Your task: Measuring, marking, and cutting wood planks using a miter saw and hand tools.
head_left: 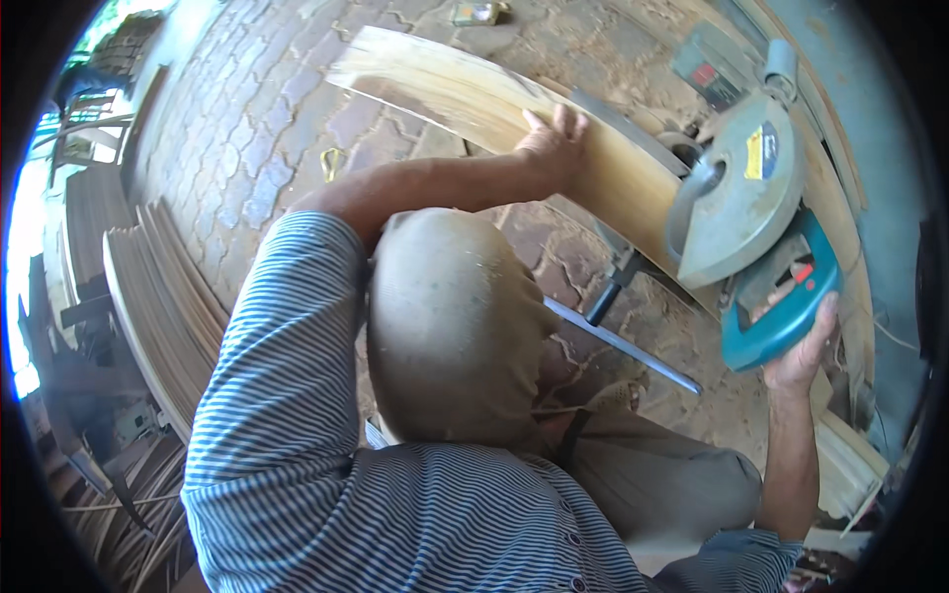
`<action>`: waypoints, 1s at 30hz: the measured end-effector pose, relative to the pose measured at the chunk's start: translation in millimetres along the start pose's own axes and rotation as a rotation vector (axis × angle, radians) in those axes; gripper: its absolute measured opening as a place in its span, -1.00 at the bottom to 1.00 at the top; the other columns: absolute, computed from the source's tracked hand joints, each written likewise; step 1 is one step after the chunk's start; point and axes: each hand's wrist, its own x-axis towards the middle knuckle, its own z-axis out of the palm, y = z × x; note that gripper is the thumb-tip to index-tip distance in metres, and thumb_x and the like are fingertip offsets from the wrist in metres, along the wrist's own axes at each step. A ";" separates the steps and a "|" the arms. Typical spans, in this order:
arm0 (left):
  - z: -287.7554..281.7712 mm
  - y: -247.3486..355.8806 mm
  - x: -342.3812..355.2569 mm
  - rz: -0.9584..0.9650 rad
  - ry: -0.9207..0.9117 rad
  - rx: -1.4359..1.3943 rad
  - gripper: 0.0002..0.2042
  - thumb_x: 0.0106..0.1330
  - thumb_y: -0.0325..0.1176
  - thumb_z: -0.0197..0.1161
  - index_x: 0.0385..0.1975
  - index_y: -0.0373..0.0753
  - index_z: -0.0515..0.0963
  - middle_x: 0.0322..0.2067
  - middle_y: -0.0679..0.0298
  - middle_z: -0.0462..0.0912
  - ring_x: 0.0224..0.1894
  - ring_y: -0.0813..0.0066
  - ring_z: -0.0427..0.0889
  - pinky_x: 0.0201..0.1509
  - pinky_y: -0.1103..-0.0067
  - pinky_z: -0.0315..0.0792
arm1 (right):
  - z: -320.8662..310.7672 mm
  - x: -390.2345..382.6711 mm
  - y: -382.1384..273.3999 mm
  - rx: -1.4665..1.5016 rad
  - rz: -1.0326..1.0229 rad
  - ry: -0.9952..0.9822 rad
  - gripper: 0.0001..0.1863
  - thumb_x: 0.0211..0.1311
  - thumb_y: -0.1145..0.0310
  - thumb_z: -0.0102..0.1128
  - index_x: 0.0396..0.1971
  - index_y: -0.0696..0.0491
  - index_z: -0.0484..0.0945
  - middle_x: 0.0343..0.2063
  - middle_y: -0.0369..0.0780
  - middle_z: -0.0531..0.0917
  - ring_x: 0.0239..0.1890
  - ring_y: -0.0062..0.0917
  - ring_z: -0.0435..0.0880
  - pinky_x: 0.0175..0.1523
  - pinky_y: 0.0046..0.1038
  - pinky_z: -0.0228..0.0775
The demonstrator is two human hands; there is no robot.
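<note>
A long pale wooden board (445, 84) lies slantwise across the base of a mitre saw (756, 188). My left hand (554, 148) presses on the board near its middle, the fingers bent over its far edge. On the right, my right hand (803, 341) is wrapped round the saw's teal D-shaped handle (786, 331), near a red trigger (803, 272). The grey blade guard sits low over the board's right end. It hides the blade, so I cannot tell whether the blade touches the wood.
Brick paving (247, 128) dusted with sawdust spreads around me. A metal rod (633, 348) juts out below the saw. Stacked wooden strips (163, 306) stand at the left. A wall (890, 128) runs along the right, and a small box-like object (477, 13) lies at the far side.
</note>
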 end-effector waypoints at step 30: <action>-30.4 16.6 14.8 0.053 -0.108 -0.116 -0.23 0.06 -0.48 0.45 0.39 -0.30 0.37 0.47 -0.52 0.00 0.52 -0.54 0.11 0.38 0.02 0.50 | -0.1 20.0 -20.5 0.012 -0.087 0.004 -0.32 0.39 -0.35 0.17 -0.07 0.08 0.55 -0.44 -0.24 0.65 -0.44 -0.57 0.66 -0.28 -0.52 0.57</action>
